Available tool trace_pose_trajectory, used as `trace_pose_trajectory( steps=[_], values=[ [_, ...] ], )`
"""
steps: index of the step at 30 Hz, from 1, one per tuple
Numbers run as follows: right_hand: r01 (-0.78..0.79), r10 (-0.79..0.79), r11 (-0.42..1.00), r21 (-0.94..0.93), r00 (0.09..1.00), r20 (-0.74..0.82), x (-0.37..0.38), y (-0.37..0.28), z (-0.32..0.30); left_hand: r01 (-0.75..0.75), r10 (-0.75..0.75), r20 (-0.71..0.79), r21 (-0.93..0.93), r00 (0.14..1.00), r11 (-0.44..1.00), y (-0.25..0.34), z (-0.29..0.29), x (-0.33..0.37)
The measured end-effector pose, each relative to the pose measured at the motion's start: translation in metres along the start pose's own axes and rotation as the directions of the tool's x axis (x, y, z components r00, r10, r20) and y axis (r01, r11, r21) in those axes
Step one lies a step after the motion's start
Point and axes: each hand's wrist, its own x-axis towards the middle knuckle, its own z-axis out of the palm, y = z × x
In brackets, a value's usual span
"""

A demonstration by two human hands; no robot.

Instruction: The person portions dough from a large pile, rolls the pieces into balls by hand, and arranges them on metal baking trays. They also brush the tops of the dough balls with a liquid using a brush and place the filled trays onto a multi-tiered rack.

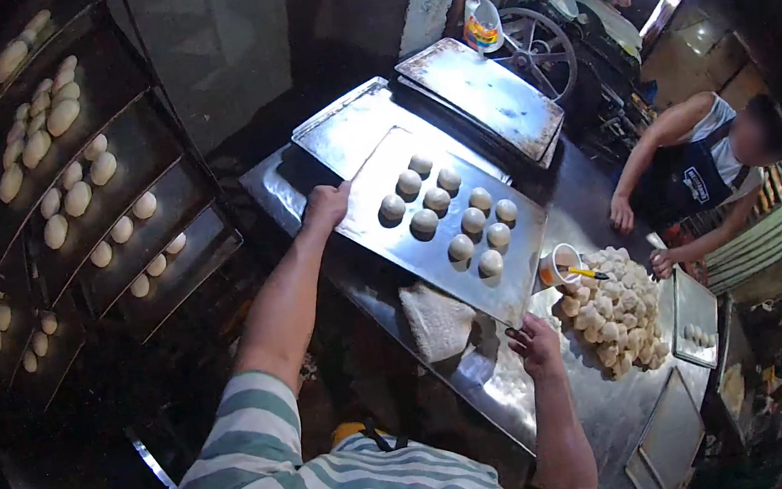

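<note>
A flat metal baking tray (380,236) spans the space between my two hands over the near side of the metal table. Rows of round dough balls (437,199) sit on it, with bare metal around them. My left hand (329,205) grips the tray's left end, fingers closed on the edge. At the near right corner, my right hand (535,342) is closed on the rim. Just past that corner stands a white tub (559,265) with a yellow-handled brush (585,271) across it. Beside the tub lies a large heap of dough pieces (618,312).
A dark rack (120,153) holding trays of dough stands at the left. Stacked baking trays (482,94) and a spray bottle (481,16) are at the table's far end. Across the table, a co-worker (692,159) stands near a small tray (693,319). A whitish cloth (437,321) lies on the near edge.
</note>
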Motion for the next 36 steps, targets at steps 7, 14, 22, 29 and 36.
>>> trace_pose_trajectory(
  steps=[7,14,22,29,36],
  values=[
    [0.199,-0.160,0.976,-0.082,0.927,0.340,0.010,0.006,-0.020,-0.182,0.196,-0.645,0.090,0.739,0.979,-0.076,-0.001,-0.085],
    [0.299,-0.120,0.937,-0.182,0.762,0.637,-0.053,-0.017,-0.075,0.205,-0.329,0.037,-0.846,0.944,0.493,-0.132,-0.080,-0.477],
    [0.403,0.266,0.813,-0.421,0.386,0.883,-0.083,0.054,0.155,0.149,-0.573,-0.149,-0.886,0.806,0.440,-0.227,-0.087,-0.777],
    [0.207,0.372,0.882,-0.423,0.245,0.895,-0.152,0.180,0.415,-0.405,-0.600,-0.590,-0.807,0.540,0.429,-0.250,-0.036,-0.780],
    [0.033,0.498,0.860,-0.510,0.166,0.851,-0.199,0.277,0.575,-0.462,-0.472,-0.695,-0.716,0.542,0.524,-0.443,0.034,-0.780]
  ],
)
